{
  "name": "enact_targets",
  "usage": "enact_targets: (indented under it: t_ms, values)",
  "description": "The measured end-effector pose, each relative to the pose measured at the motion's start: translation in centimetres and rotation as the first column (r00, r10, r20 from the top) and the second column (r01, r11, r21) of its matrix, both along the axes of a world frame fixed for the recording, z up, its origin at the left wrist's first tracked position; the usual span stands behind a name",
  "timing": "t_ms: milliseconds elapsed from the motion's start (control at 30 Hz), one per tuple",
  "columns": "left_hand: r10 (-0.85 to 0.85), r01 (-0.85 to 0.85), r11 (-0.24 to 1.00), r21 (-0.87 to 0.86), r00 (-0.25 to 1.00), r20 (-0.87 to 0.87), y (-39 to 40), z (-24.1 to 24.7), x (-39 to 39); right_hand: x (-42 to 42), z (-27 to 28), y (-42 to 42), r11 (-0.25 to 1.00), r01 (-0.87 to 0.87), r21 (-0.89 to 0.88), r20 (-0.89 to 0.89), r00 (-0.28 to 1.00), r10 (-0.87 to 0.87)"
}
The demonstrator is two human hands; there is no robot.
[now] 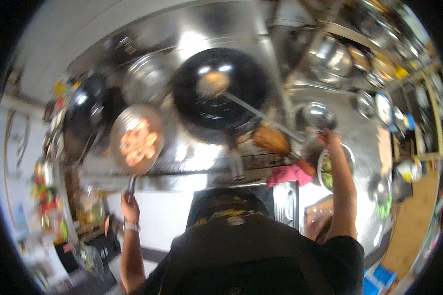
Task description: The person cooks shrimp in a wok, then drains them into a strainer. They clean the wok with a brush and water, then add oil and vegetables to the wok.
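My left hand (130, 207) grips the handle of a shallow round metal pan or strainer (117, 129). Pinkish-orange pieces of food (138, 142), perhaps shrimp, lie in it. To its right, a black wok (243, 70) sits on the range. A ladle (260, 113) rests in the wok, its bowl near some yellowish food (214, 83) and its handle slanting toward the right. My right hand (330, 139) is at the near edge of a metal bowl (317, 115); blur hides whether it grips the rim. Below my right forearm is a white container (350, 153) with green vegetables (326, 173).
A bamboo wok brush (271, 139) and a pink cloth (286, 175) lie at the range's front. A second dark wok (83, 99) is at left, and a metal bowl (147, 75) behind. Steel bowls (330, 61) crowd the right shelf. A steel counter (361, 136) runs along the right.
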State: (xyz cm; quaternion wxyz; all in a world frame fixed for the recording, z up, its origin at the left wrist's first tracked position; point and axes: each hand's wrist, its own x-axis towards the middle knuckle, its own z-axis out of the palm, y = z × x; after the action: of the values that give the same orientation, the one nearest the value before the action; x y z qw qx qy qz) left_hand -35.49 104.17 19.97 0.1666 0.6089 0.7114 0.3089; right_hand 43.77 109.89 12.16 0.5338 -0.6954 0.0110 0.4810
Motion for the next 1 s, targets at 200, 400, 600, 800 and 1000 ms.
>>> enact_targets:
  t_ms: [200,400,600,800,1000]
  values:
    - [0.462,-0.073,0.724,-0.686,0.79,0.404,4.1,-1.8,-9.0,-0.4,0.7,-0.8,0.991,0.031,0.134,-0.134,0.991,-0.013]
    - [0.516,0.733,0.411,-0.542,0.303,0.801,5.9,-2.3,-7.4,-9.5,12.8,-10.6,0.964,0.02,0.265,0.17,0.983,-0.067]
    - [0.498,0.737,0.56,-0.377,0.064,0.865,5.8,-2.9,-3.2,-21.5,16.3,-23.3,0.914,0.205,0.351,0.098,0.962,-0.254]
    - [0.235,0.655,0.601,-0.458,0.403,0.885,2.9,2.6,-5.2,-31.0,20.3,-28.5,0.885,0.247,0.395,0.135,0.937,-0.322]
    - [-0.014,0.735,0.59,-0.334,0.423,0.906,-0.5,10.3,0.2,-33.0,18.2,-35.9,0.789,0.316,0.527,0.068,0.91,-0.409]
